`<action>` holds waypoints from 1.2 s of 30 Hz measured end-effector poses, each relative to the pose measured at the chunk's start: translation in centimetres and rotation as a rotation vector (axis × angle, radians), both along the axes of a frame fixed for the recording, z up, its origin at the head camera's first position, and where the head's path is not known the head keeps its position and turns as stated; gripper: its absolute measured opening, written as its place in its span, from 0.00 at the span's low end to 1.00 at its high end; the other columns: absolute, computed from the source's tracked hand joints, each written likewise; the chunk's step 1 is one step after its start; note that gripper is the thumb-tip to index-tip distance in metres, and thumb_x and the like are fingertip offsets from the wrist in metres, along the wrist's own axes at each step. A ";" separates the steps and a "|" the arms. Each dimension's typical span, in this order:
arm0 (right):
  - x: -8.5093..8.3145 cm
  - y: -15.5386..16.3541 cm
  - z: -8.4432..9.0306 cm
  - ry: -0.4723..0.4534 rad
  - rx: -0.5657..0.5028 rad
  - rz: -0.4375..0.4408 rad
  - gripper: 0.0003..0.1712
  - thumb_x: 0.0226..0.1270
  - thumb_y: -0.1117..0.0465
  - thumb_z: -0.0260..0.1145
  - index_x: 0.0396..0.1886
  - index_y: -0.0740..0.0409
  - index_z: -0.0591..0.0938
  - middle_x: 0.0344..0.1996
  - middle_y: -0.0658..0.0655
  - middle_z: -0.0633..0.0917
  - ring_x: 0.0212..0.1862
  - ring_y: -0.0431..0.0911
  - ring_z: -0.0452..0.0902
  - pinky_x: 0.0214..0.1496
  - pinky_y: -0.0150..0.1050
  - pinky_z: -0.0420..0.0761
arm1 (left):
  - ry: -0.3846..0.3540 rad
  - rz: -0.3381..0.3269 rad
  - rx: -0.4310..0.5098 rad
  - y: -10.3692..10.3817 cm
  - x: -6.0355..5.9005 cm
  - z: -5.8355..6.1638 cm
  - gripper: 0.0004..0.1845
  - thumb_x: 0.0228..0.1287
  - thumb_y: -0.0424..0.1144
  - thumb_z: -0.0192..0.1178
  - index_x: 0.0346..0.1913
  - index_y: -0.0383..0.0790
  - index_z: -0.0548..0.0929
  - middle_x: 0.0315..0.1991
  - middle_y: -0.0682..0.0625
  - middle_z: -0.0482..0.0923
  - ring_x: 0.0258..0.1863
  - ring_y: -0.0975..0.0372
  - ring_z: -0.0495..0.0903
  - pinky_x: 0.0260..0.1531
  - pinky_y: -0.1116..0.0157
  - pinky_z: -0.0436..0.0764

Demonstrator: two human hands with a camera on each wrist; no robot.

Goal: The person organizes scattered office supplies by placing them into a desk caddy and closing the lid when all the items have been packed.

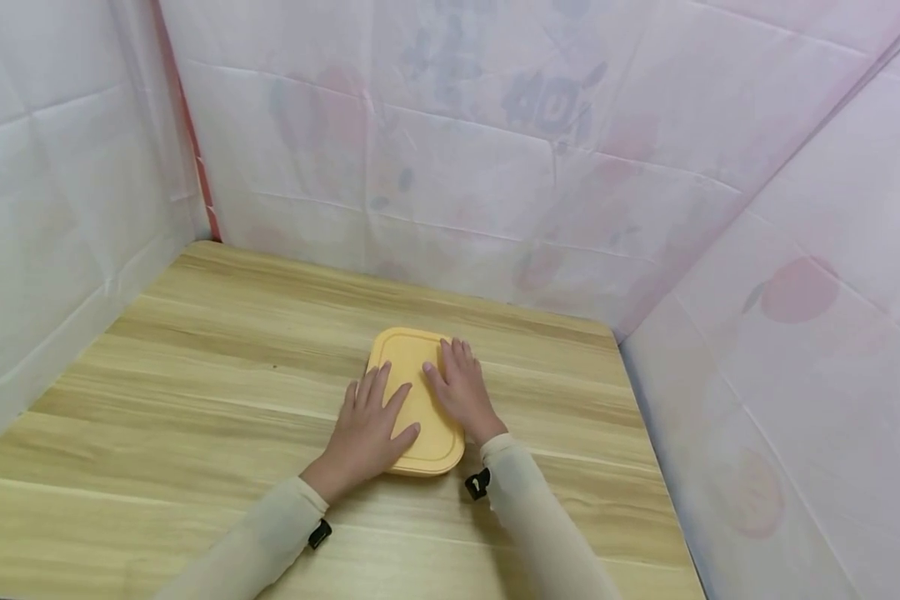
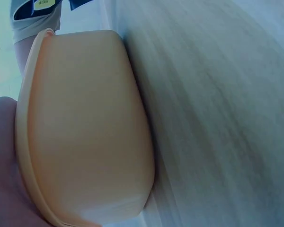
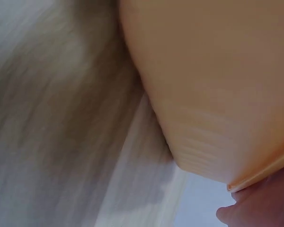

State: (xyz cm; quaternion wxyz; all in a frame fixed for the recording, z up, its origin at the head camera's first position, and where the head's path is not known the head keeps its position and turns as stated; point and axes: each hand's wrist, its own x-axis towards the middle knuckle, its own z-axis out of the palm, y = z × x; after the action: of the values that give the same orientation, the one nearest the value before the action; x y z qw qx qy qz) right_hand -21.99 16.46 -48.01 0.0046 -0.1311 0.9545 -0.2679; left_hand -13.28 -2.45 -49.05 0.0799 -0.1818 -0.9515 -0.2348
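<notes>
A yellow lidded rectangular box [image 1: 414,392] sits on the wooden table [image 1: 217,350], a little right of the middle. My left hand [image 1: 367,425] lies flat on the lid's near left part with fingers straight and spread. My right hand [image 1: 461,387] lies flat on the lid's right side, fingers straight and pointing away. Both press down on the lid from above. The left wrist view shows the box's side wall [image 2: 85,132] close up, with part of the palm [image 2: 2,165] at the lower left. In the right wrist view the box wall [image 3: 217,85] fills the upper right.
White sheets with a faint pink pattern [image 1: 495,142] wall the table at the back, left and right. The table's right edge [image 1: 645,417] runs close to the right sheet. Bare wood spreads to the left of the box.
</notes>
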 end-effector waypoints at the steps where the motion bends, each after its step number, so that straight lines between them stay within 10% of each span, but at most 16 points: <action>1: 0.1 0.0 -0.1 0.006 0.021 0.002 0.42 0.80 0.35 0.41 0.81 0.55 0.54 0.80 0.68 0.52 0.81 0.62 0.40 0.80 0.62 0.44 | -0.007 0.000 -0.001 0.0 0.0 -0.1 0.35 0.72 0.59 0.53 0.73 0.42 0.70 0.80 0.35 0.46 0.79 0.41 0.47 0.74 0.37 0.49; 36: 1.1 0.4 0.2 0.048 0.003 -0.009 0.41 0.79 0.33 0.40 0.79 0.54 0.61 0.80 0.65 0.54 0.81 0.62 0.43 0.80 0.62 0.40 | -0.040 -0.037 0.128 -0.2 0.1 0.9 0.33 0.76 0.55 0.50 0.75 0.41 0.66 0.78 0.37 0.54 0.77 0.41 0.54 0.72 0.40 0.57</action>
State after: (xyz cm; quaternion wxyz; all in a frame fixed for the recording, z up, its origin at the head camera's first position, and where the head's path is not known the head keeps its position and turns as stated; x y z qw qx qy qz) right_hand -20.87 16.91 -47.77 -0.0192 -0.1332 0.9552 -0.2635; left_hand -13.15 -2.68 -48.17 0.0679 -0.1889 -0.9325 -0.3002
